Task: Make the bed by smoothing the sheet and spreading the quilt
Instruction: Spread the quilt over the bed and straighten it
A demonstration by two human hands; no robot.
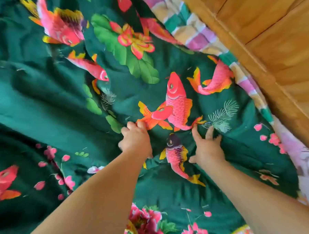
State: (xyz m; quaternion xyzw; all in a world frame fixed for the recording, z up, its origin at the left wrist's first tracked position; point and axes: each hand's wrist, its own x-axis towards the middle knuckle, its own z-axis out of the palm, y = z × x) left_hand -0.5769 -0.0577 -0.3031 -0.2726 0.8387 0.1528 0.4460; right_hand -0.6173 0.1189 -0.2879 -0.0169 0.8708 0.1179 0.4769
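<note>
- Far left, the quilt (43,96) fills nearly the whole view: dark green cloth printed with red-pink fish, lotus leaves and small pink blossoms, lying in soft rumples and folds across the bed.
- Centre now, the left hand (135,138) is down on the quilt, knuckles up, fingers curled and bunched close together into the fabric beside an orange fish print; it looks like a grip on a fold, though the fingertips themselves are hidden.
- Between the two hands sits a purple-headed fish print, with creases in the cloth fanning out from both hands.
- Just right of that, the right hand (206,149) rests on the quilt with fingers spread and mostly straight, tips pressing on the cloth near a red fish's tail and a pale fern sprig, thumb out to the left.
- Further right, the quilt's edge gives way to a pastel checked sheet (201,37), running from far centre to near right.
- Far right, a wooden panel (271,51), honey-coloured, borders the bed.
</note>
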